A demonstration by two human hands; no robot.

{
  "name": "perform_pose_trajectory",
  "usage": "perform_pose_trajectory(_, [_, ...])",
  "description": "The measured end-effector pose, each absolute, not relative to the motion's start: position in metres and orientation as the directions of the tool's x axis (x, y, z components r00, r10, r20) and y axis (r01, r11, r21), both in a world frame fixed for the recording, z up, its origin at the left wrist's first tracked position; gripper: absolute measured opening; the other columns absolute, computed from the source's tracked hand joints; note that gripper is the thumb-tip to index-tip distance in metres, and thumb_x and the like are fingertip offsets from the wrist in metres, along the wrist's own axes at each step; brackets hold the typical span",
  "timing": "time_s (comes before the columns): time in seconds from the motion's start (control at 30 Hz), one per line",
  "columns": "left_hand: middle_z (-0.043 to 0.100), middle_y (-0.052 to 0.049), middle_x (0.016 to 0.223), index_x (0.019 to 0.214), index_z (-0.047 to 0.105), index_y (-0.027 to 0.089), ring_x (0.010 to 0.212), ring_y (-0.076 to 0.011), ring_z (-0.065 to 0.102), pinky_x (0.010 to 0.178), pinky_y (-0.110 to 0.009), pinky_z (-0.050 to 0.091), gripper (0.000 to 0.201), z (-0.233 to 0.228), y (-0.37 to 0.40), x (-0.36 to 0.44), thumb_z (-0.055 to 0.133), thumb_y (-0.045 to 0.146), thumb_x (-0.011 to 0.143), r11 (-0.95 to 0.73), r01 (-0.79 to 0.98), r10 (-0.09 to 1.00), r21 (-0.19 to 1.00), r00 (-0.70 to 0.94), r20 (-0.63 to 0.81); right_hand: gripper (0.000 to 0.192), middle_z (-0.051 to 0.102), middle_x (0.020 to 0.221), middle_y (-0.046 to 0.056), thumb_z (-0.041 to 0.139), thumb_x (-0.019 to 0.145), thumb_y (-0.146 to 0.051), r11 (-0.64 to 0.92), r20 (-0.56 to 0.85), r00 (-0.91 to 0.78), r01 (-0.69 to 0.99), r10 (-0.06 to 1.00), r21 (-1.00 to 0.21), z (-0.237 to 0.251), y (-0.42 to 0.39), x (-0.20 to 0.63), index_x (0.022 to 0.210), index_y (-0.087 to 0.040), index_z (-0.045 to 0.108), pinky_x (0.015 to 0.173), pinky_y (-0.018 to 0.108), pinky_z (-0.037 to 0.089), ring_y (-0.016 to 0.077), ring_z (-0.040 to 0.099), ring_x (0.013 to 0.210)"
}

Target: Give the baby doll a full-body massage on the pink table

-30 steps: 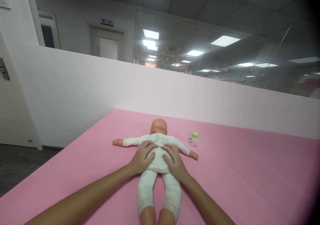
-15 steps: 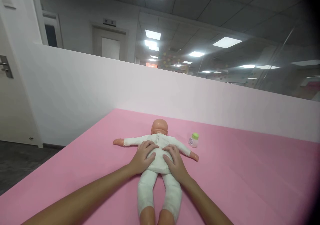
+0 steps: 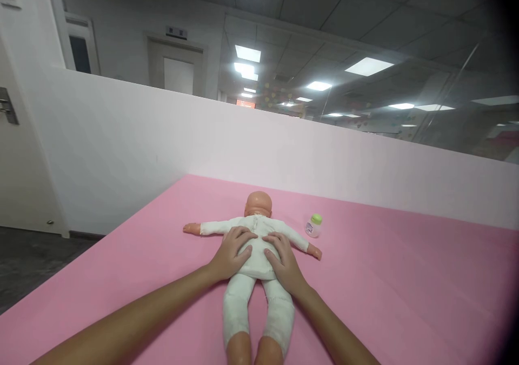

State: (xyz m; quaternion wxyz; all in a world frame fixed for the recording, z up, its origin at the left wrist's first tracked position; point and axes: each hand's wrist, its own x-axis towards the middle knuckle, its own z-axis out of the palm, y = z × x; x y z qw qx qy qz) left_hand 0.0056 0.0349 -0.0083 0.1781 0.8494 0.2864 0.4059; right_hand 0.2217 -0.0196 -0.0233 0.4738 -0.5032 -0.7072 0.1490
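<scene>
Head view: I see the doll face down on the pink table, its long axis running from legs near to head far. It lies directly beneath both grips, neither nearer: left hand and right hand flank its lower back, fingers loosely spread, clasping nothing.

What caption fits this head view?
Left hand and right hand rest on the back of a baby doll, near a green-capped jar.
</scene>
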Motion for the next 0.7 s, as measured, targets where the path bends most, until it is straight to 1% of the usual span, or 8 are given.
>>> perform_pose_trajectory(0.4, [0.061, -0.006, 0.124, 0.127, 0.065, 0.03, 0.12, -0.0273, 0.053, 0.109, -0.048, 0.041, 0.033, -0.0083, 0.0346, 0.0058, 0.051, 0.03, 0.097, -0.777, 0.346, 0.627, 0.527, 0.507, 0.591, 0.03, 0.053, 0.135, 0.007, 0.054, 0.097, -0.035, 0.449, 0.524, -0.045, 0.584, 0.85, -0.677, -0.0236, -0.0197, 0.223, 0.125, -0.03, 0.065, 0.119, 0.047, 0.039, 0.0265, 0.048, 0.135])
perform_pose_trajectory(0.7, [0.06, -0.007, 0.124, 0.127, 0.065, 0.029, 0.12, -0.0276, 0.053, 0.109, -0.049, 0.041, 0.034, -0.0105, 0.0364, 0.0061, 0.05, 0.03, 0.097, -0.78, 0.338, 0.622, 0.527, 0.512, 0.592, 0.03, 0.052, 0.136, 0.007, 0.053, 0.098, -0.037, 0.441, 0.507, -0.053, 0.575, 0.861, -0.689, -0.0229, -0.0205, 0.2233, 0.125, -0.03, 0.065, 0.12, 0.049, 0.036, 0.0268, 0.046, 0.137])
